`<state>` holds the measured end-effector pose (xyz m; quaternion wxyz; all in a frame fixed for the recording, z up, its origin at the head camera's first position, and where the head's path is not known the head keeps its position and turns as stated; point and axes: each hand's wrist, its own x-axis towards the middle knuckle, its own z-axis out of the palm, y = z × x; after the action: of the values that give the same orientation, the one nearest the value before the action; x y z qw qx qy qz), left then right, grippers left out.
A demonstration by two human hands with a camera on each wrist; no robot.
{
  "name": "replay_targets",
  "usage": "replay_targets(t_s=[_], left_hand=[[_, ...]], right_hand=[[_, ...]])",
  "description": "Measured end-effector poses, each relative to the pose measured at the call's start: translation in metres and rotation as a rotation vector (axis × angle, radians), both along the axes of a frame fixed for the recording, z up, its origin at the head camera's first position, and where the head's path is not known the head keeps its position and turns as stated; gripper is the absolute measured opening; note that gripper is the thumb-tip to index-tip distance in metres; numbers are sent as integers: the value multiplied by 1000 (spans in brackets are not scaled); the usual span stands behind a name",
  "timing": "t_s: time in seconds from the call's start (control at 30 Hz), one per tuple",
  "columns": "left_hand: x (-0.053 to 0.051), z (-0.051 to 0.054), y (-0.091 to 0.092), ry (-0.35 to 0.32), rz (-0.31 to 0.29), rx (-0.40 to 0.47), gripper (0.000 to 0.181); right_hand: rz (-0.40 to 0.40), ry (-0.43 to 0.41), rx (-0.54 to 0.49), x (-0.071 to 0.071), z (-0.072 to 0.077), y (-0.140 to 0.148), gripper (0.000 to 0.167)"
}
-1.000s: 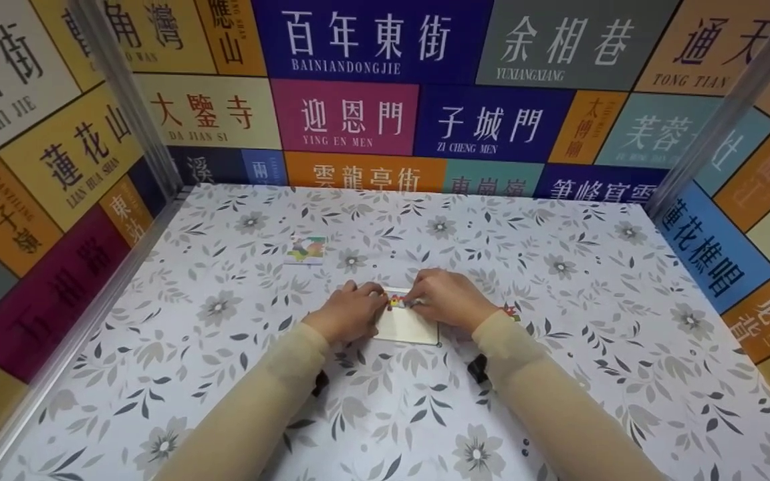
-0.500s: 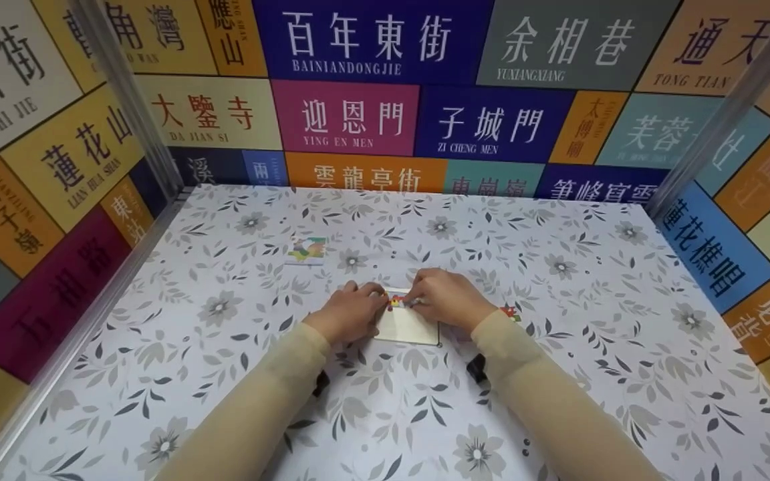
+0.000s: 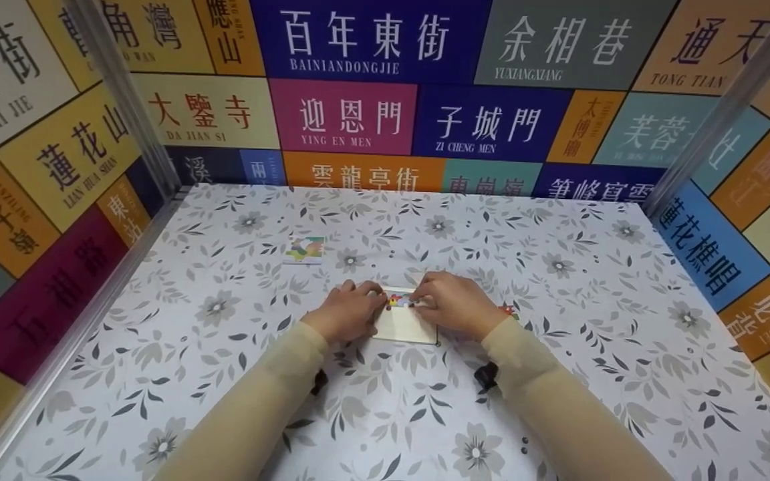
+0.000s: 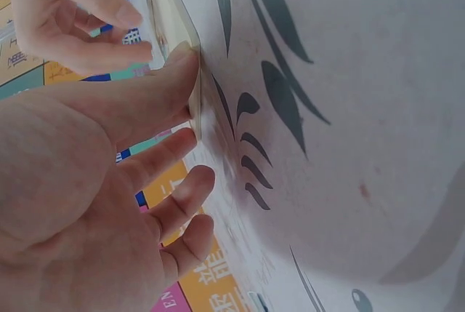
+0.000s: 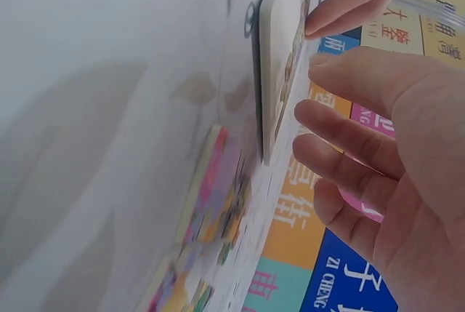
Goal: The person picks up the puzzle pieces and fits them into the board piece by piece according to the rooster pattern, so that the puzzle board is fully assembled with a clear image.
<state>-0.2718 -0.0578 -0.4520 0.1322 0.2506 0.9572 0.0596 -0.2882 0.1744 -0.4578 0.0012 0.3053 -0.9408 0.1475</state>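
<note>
A thin cream puzzle board [image 3: 406, 325] lies mid-table, with small colourful puzzle pieces [image 3: 400, 299] along its far edge. My left hand [image 3: 348, 312] holds the board's left side; in the left wrist view its thumb [image 4: 185, 65] lies against the board edge, while the other fingers spread beyond it. At the board's upper right is my right hand [image 3: 455, 304], its fingertips by the coloured strip. The right wrist view shows its thumb [image 5: 327, 70] and loosely bent fingers apart, with nothing visible between them. My fingers hide the ends of the strip.
A colourful picture tile [image 3: 304, 249] lies farther back, left of the hands. More colourful flat pieces [image 5: 211, 188] lie right of the board, mostly behind my right wrist in the head view. Printed panels [image 3: 343, 115] wall in the flower-patterned table [image 3: 238, 374].
My right hand has shifted slightly to the right, and more of the coloured strip shows between the hands. My left hand keeps its place on the board.
</note>
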Motion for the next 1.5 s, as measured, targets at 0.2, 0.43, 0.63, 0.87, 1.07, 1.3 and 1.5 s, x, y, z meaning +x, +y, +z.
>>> replay_targets(t_s=[0.2,0.43,0.63,0.87,1.07,1.3,1.5], left_hand=[[1,-2,-1,-9,-4,6,56],[1,-1,-2,-20,2,31,57],[0,2,-1,-33,15,14,61],[-1,3,1,-53,28,15,62],[-1,4,3,-62,36,-3,63],[-1,7,3,-27,5,-37,59],[2,9,3,1,-14,-29,53]], right_hand=[[18,35,1,8,-3,10,13],[31,18,-54,16,-2,20,14],[32,39,-62,20,1,30,14],[-5,28,-75,27,1,42,12],[-15,36,-77,30,-1,54,12],[-39,46,-71,34,0,66,13],[-58,35,-75,36,1,78,12]])
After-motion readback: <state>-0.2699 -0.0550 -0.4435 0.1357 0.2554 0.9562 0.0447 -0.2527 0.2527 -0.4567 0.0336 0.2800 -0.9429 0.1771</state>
